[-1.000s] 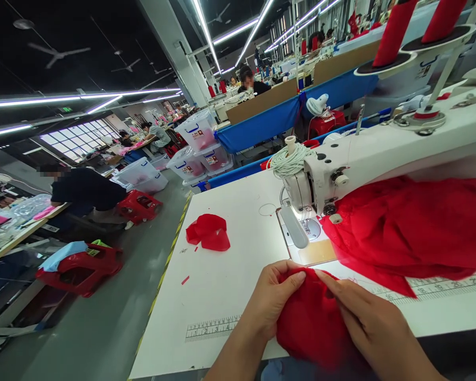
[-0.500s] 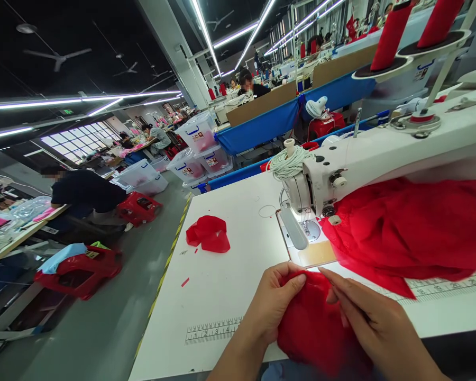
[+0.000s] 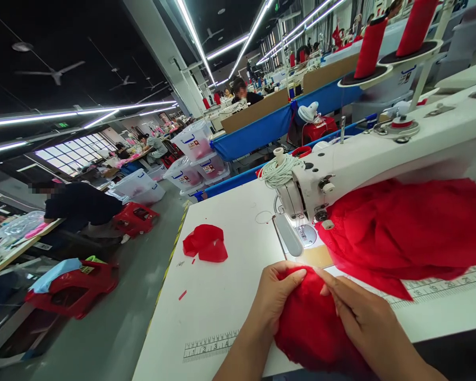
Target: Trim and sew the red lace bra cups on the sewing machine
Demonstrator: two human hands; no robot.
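A piece of red fabric [image 3: 311, 328] hangs between my two hands at the front edge of the white table. My left hand [image 3: 280, 293] pinches its upper edge between thumb and fingers. Close beside it, my right hand [image 3: 353, 307] grips the same edge, its fingertips almost meeting the left thumb. Just beyond my hands stands a white sewing machine [image 3: 301, 190], its needle plate [image 3: 307, 234] lit by a lamp. A large heap of red fabric [image 3: 412, 227] lies under the machine's arm, to the right of the needle.
A small red fabric scrap [image 3: 206, 243] lies on the white table [image 3: 230, 286], left of the machine. Printed ruler marks [image 3: 210, 345] run along the front. Red thread cones [image 3: 371, 47] stand upper right. Across the aisle are a red stool [image 3: 75, 288] and a seated person [image 3: 81, 203].
My hands have drawn closer together at the fabric's upper edge, the right fingertips shifting left. The view has tilted and moved slightly; the heap and scrap stay in place on the table.
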